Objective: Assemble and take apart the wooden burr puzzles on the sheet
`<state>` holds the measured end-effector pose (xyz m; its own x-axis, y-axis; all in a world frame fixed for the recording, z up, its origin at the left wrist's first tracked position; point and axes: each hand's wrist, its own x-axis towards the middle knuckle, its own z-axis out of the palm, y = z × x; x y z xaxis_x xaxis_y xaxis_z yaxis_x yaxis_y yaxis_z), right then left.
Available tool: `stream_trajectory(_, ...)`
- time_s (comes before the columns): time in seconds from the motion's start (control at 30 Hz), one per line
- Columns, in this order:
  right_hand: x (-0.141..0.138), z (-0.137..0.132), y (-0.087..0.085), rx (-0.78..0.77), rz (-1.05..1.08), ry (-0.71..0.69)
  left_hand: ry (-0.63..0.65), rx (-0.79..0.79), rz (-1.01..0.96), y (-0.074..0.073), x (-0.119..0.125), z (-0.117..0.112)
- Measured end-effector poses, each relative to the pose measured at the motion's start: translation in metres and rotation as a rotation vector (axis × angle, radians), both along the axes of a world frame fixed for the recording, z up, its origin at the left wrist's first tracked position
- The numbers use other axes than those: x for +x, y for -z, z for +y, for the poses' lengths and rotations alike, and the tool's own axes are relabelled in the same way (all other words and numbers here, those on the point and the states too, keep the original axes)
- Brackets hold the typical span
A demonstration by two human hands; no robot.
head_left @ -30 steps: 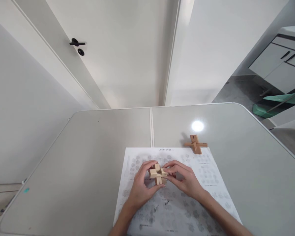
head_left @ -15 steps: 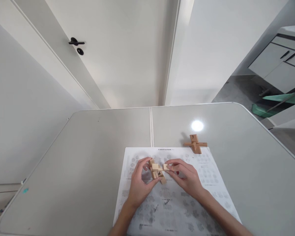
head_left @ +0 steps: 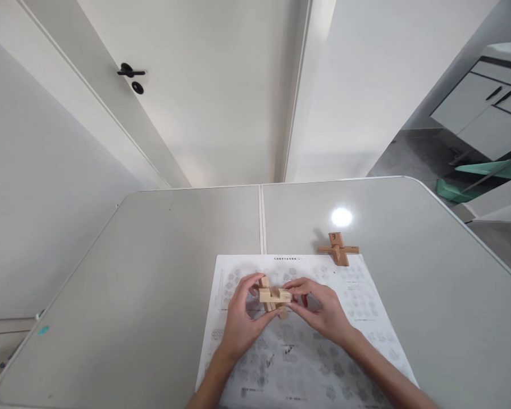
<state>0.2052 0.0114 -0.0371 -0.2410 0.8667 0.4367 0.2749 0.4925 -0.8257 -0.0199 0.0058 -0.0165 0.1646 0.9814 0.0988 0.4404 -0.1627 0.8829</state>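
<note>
Between my two hands are light wooden burr puzzle pieces, held above a printed sheet [head_left: 310, 363]. My left hand [head_left: 242, 312] grips the crossed puzzle pieces [head_left: 269, 307] from the left, thumb below and fingers above. In my right hand [head_left: 319, 304], thumb and fingers pinch the right end of a notched wooden puzzle piece [head_left: 284, 296]. That piece lies sideways across the others, touching them; how they interlock is partly hidden by my fingers. A separate brown wooden cross-shaped puzzle [head_left: 338, 250] with a dark mark rests at the sheet's top right edge.
The grey table [head_left: 187, 284] has a white seam down its middle and a rounded rim. Beyond its far edge stands a pale door with a black handle [head_left: 130, 71]. White cabinets [head_left: 477, 108] are at the far right.
My right hand has turned the notched piece and brought it left against the pieces in my left hand. It now lies across their front. My left hand stays nearly in place.
</note>
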Motion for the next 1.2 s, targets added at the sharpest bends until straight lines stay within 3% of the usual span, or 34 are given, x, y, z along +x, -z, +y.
stream_trajectory(0.43, -0.0016, 0.0001, -0.0002, -0.116, 0.013, -0.031, 0.146, -0.068, -0.123, -0.0038, -0.0012, 0.0004)
stream_trajectory(0.8, -0.0032, -0.0027, 0.0010, -0.176, 0.039, -0.020, 0.173, -0.141, -0.185, -0.0082, -0.0042, 0.0020)
stream_trajectory(0.93, -0.0036, -0.0026, 0.0002, -0.199, 0.016, -0.012, 0.124, -0.185, -0.221, -0.0045, -0.0040, 0.0007)
stream_trajectory(1.2, -0.0038, 0.0005, -0.0038, -0.031, -0.002, -0.096, 0.082, -0.274, -0.267, -0.0042, -0.0011, -0.0021)
